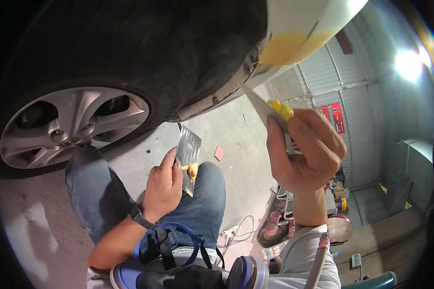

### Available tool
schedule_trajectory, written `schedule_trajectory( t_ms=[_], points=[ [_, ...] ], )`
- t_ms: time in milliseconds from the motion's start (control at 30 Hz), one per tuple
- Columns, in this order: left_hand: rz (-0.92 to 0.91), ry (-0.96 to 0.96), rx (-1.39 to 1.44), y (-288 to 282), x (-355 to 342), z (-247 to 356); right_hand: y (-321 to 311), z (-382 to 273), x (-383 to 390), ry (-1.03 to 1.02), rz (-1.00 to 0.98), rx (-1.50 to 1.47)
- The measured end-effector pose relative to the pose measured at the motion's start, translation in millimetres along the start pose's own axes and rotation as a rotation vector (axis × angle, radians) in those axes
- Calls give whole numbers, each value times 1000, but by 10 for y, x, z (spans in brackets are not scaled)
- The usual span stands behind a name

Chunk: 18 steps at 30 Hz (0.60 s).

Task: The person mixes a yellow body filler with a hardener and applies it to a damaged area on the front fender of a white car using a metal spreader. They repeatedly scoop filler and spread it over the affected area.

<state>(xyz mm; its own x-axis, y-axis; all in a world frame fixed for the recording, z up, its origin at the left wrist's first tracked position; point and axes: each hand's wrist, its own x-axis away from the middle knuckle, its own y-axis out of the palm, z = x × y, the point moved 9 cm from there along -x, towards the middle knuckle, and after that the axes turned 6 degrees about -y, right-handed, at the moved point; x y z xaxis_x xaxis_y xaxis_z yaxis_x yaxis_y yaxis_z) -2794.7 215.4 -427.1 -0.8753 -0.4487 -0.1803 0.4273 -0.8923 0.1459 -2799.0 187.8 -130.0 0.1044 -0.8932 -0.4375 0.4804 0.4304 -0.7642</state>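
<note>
My left hand [163, 185] is closed on a flat metal plate [190, 144], held tilted above my knee. A lump of tan-yellow putty [192, 171] sits on the plate's lower part. My right hand [307, 149], raised at the right, grips a putty knife [256, 102] with a thin blade and a bright yellow part by the fingers. Its blade tip points up at the lower edge of a white car body panel [318, 19]; I cannot tell whether they touch. A smooth yellowish filler patch [285, 48] covers part of that panel, just above the blade.
The tyre and silver wheel [72, 127] stand at the left beside my knee. Bare wheel-arch edge [214, 100] runs between tyre and panel. On the floor lie a pink pad [219, 153] and a power strip [229, 230] with cable. Tools and a pink-red machine [273, 224] stand at right.
</note>
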Motion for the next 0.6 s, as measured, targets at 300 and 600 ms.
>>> schedule_trajectory(
  t_ms=[300, 600],
  points=[
    [-26, -37, 303, -90, -73, 449, 744, 588, 1804, 1038, 181, -1086],
    [40, -309, 383, -41, -103, 296, 1657, -542, 2821, 1368, 335, -1643]
  ],
)
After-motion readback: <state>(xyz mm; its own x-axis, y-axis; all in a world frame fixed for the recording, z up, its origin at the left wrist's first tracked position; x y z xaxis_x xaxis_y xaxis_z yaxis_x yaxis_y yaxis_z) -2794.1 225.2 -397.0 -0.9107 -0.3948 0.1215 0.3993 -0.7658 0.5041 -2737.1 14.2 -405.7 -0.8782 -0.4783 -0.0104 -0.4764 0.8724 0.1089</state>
